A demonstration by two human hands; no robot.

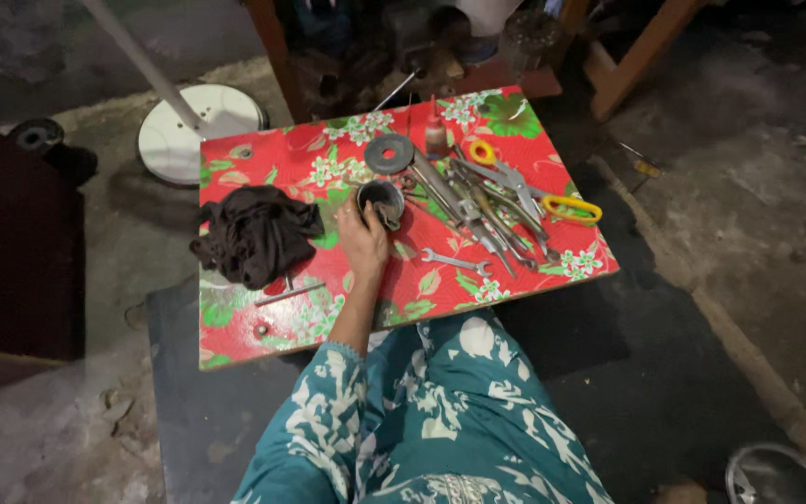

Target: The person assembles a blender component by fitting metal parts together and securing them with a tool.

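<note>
A: Start at the grip. Left hand [362, 239] is out over the low surface covered in red floral oilcloth [515, 140], fingers curled round the side of a small dark round metal cup-shaped part [383, 202]. Closed on it, holding the rim nearest the person. Right hand isn't in view.

B: Where does the part sit?

A: Roughly mid-surface, bottom looks down on the cloth, open mouth tilted up toward the camera. Just beyond it a flat grey metal ring washer [389, 153]. Beside that, a small bottle with a red nozzle [436, 135].

B: How does it handle?

A: My guess: stiff, fairly heavy for its size, probably greasy, so slippery. Best taken across the outer wall with thumb opposite fingers, not by the thin lip.

B: Right of it?

A: Pile of long steel hand tools [478, 210], pliers and the like, touching each other. Scissors with yellow handles [566, 207] at the far edge of the pile. A small silver open-ended spanner [455, 262] lies alone, near the wrist.

B: Left?

A: Crumpled dark brown rag [256, 233], soft, well apart from the hand. A thin metal rod [288, 294] just below it.

B: Further out?

A: Teal and white patterned sleeve and lap [440, 411] in front. White round disc base with a pole [200, 126] on the concrete floor behind the surface. Shiny metal bowl rim [781, 474] bottom right corner.
</note>
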